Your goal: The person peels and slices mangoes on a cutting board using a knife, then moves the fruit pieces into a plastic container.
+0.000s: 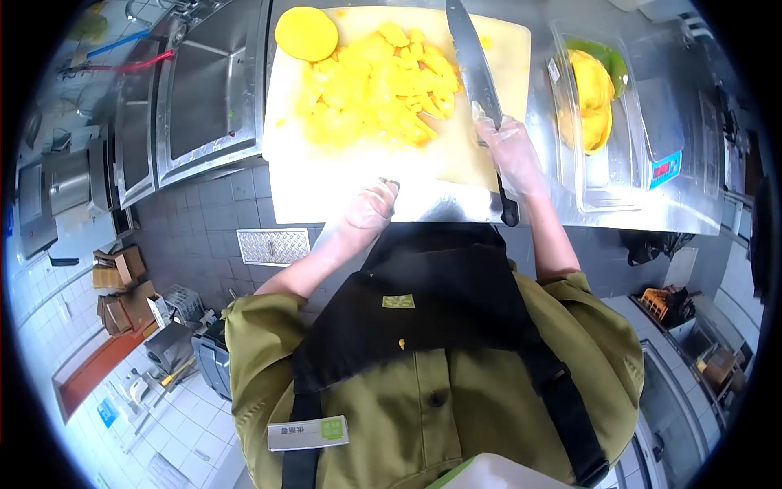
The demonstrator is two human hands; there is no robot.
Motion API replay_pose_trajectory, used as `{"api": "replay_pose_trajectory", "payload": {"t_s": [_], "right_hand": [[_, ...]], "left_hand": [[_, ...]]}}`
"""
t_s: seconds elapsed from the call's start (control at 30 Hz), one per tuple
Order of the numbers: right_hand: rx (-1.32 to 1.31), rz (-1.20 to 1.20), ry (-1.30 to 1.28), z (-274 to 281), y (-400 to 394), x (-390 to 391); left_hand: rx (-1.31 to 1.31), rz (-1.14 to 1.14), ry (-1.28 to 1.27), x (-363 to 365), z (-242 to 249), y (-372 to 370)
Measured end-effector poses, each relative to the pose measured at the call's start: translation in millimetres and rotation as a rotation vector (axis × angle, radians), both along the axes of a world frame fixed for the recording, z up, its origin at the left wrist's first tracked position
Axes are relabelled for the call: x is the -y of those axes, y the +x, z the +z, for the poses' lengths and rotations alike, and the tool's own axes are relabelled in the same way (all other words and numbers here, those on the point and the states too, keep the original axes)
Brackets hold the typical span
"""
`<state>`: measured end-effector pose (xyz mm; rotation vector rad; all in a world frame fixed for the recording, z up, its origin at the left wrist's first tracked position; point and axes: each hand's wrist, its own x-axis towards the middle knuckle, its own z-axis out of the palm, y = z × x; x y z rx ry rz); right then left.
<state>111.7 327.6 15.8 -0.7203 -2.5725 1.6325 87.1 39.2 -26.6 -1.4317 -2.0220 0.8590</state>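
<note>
The chopped mango-like flesh [371,81] lies in a loose mound across the middle of the pale cutting board [509,69], some of it in small chunks and some in longer slices; glare washes out the near side. Just beside it, at the right, the broad-bladed kitchen knife [475,61] points away from the person. The right hand [515,155], in a thin clear glove, grasps the knife where blade meets handle, with the black handle end sticking out toward the body. The left hand [366,208], also gloved, is by the near edge, apart from the flesh; its fingers look bent inward, but I cannot tell whether they hold anything.

At the far left corner of the board is 1 round yellow piece [306,33], perhaps uncut fruit. To the right, a clear plastic container [615,197] holds larger yellow fruit pieces [592,90], next to a digital scale [665,169] with a red display. A steel sink [216,98] is at the left.

I judge the step in hand to be cutting the flesh down. A next stroke would call for a steady blade over the longer slices and left fingertips tucked clear of the edge
</note>
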Motion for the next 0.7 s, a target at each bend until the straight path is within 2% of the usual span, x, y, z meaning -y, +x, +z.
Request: {"api": "replay_pose_trajectory", "payload": {"t_s": [0.17, 0.27, 0.33, 0.37, 0.43, 0.47, 0.53, 0.57, 0.6, 0.67, 0.7], "right_hand": [[0.007, -0.013, 0.038, -3, 0, -4], [0.047, -0.054, -0.010, -2, 2, -5], [0.134, -0.101, -0.103, 15, 3, 1], [0.144, -0.126, -0.042, 17, 3, 4], [0.173, -0.179, 0.079, 19, 8, 7], [0.094, -0.096, 0.221, 18, 14, 7], [-0.058, 0.068, 0.499, 17, 26, 16], [-0.018, 0.172, 0.565, 37, 23, 29], [0.074, 0.172, 0.518, 48, 20, 44], [0.259, 0.168, 0.424, 65, 13, 74], [0.275, 0.284, 0.376, 73, 8, 85]], "left_hand": [[1.083, 0.350, 0.605, -8, 16, -15], [1.054, 0.233, 0.953, -42, 44, -51], [0.944, 0.089, 0.826, -64, 65, -76], [0.884, 0.023, 0.760, -68, 71, -90], [0.929, 0.147, 0.766, -51, 78, -122], [0.957, 0.206, 0.765, -38, 81, -140], [1.099, 0.512, 0.870, -3, 95, -194], [1.211, 0.662, 1.020, 10, 100, -222], [1.317, 0.814, 1.169, 19, 103, -249], [1.132, 0.725, 0.816, 28, 103, -297], [1.196, 0.748, 0.813, 25, 94, -318]]}}
